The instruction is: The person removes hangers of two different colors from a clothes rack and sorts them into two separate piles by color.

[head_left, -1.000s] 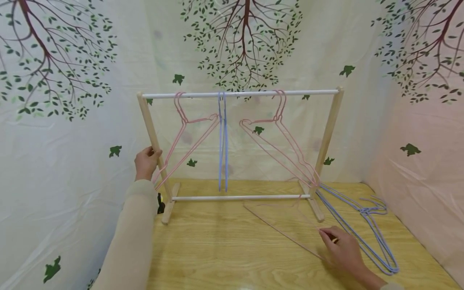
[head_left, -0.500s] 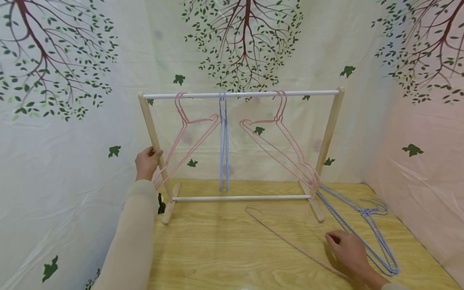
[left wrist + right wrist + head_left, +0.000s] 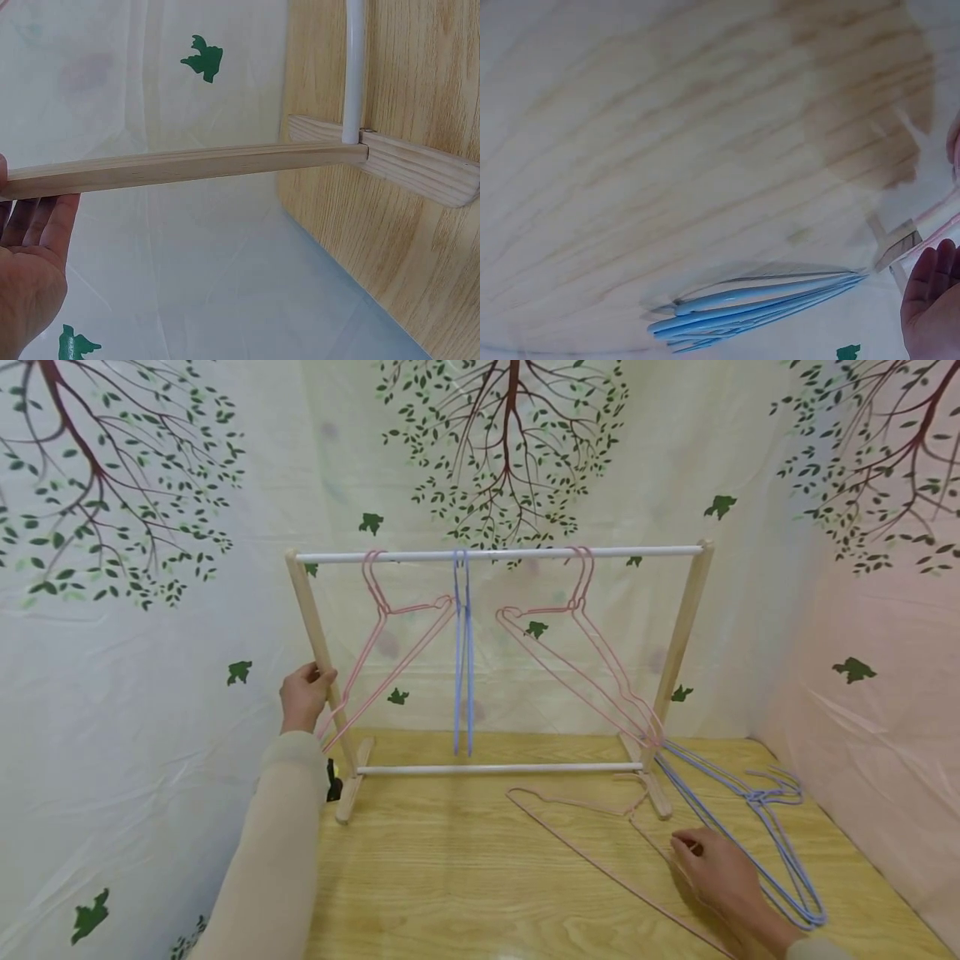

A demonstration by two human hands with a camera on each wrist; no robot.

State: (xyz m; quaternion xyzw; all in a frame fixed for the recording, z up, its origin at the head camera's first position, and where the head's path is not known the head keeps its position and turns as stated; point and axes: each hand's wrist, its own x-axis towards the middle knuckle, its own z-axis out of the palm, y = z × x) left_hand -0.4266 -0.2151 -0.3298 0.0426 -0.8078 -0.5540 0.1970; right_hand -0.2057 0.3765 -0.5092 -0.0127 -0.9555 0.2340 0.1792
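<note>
Swung round and tipped nearer the person since a second ago, a loose triangular hanger of pale pink coated wire point(image 3: 600, 866) now has its hook beside the rack's right foot; the right hand has shifted slightly rightward with it, while the left hand has stayed put.

At the far left, the left hand point(image 3: 303, 700) pinches the pale wooden upright post point(image 3: 306, 610) between thumb and fingers. A small black object point(image 3: 332, 783), too small to identify, sits by that post's foot. Along the white upper rail point(image 3: 517, 555) hang a pair of pink wire hangers point(image 3: 397, 668), then two blue wire hangers point(image 3: 470, 677) seen edge-on, then another pink pair point(image 3: 576, 604).

Below, over the wood-grain table point(image 3: 450, 877), the loose hanger reaches toward the right hand point(image 3: 716, 868), whose curled fingers appear to grip its shoulder wire; whether it touches the table I cannot tell. Farthest right lie blue hangers in a bundle point(image 3: 761, 796).

The step in hand looks like reorienting the loose hanger while the left hand steadies the rack. Hanging it next would call for turning the hook upward and lifting it to the rail.
</note>
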